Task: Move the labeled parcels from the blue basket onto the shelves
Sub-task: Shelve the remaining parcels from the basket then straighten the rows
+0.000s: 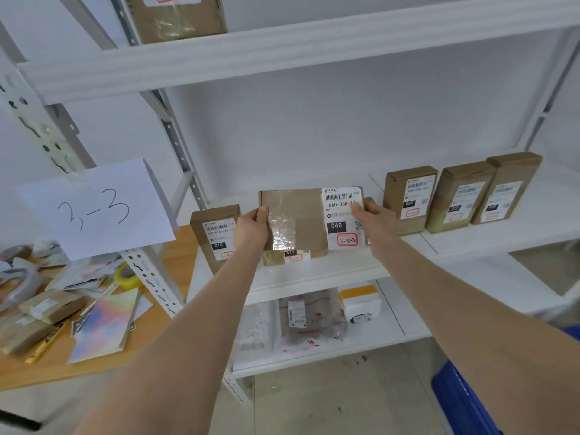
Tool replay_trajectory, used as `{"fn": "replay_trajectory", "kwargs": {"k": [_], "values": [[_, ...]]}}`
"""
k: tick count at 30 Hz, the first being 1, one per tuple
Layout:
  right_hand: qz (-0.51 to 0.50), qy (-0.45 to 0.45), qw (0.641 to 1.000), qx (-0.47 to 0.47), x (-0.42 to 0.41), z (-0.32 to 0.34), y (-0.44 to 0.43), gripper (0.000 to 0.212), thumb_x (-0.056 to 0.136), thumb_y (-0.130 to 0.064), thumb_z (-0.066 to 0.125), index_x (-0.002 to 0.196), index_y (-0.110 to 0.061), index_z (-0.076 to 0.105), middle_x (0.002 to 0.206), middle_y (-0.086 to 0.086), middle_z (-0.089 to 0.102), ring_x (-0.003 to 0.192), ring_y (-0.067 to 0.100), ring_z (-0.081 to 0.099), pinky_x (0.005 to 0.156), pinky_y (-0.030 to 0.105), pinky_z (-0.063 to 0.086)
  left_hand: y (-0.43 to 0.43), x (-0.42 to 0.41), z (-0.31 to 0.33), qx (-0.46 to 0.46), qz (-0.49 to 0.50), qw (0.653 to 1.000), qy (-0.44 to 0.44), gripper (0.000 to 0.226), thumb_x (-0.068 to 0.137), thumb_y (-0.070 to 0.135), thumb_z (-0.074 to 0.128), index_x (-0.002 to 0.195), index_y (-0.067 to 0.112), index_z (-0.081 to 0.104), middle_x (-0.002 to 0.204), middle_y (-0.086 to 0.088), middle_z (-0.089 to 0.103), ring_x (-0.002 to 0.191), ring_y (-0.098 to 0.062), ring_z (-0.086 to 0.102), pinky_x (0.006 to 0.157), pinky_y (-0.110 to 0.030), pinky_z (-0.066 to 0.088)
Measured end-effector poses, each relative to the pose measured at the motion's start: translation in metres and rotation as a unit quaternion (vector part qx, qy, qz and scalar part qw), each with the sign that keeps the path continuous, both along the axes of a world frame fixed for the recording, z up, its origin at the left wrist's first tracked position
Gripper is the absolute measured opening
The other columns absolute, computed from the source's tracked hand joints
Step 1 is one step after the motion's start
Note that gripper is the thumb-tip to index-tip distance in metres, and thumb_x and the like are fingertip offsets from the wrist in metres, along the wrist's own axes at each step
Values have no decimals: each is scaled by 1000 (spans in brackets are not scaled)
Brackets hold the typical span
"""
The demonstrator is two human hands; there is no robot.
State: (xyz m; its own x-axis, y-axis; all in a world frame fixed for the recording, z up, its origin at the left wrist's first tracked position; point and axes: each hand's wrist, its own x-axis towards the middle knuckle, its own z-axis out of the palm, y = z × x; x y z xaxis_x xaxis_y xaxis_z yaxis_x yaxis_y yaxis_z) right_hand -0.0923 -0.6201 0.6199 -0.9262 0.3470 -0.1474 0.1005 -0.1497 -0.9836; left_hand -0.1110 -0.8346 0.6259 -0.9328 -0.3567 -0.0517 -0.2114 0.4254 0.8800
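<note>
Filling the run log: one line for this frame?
left hand: grips parcel | right hand: grips parcel | parcel: label 060, upright at shelf | release: not yet

Both hands (314,227) grip labeled parcel (301,219) over middle shelf (470,243).

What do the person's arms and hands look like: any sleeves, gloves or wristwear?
The left hand and right hand are bare: no gloves, watch or bands show. The left forearm and right forearm are uncovered too; no sleeve is in view.
</note>
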Motion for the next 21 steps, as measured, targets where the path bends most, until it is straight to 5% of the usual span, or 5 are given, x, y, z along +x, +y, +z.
{"fn": "replay_trajectory", "kwargs": {"k": [7,14,18,21], "values": [[-26,9,999,25,-9,-5,-1,22,93,-18,59,114,-16,67,92,-3,68,71,7,64,53,20,50,0,-8,-2,27,-12,998,49,43,99,38,39,131,15,56,124,-6,62,116,-27,56,101,-43,44],[-32,24,998,42,-21,-37,-2,28,91,-6,58,115,-17,68,100,-3,70,91,16,67,77,29,55,-2,-15,-26,77,-19,994,70,35,99,20,42,131,18,57,119,0,63,108,-19,56,84,-24,41],[-49,-3,997,53,-23,-58,-1,24,92,-4,55,106,-19,68,99,-2,68,92,17,65,73,24,51,1,-18,-49,126,-14,991,48,37,97,12,42,128,24,58,105,8,61,100,-14,53,86,-24,40],[-47,-21,997,62,-23,-73,-1,18,91,-6,56,98,-20,66,93,-3,69,91,19,65,73,26,53,4,-16,-67,131,-28,991,20,36,96,9,41,127,18,57,115,2,63,108,-18,55,90,-25,40]]}}
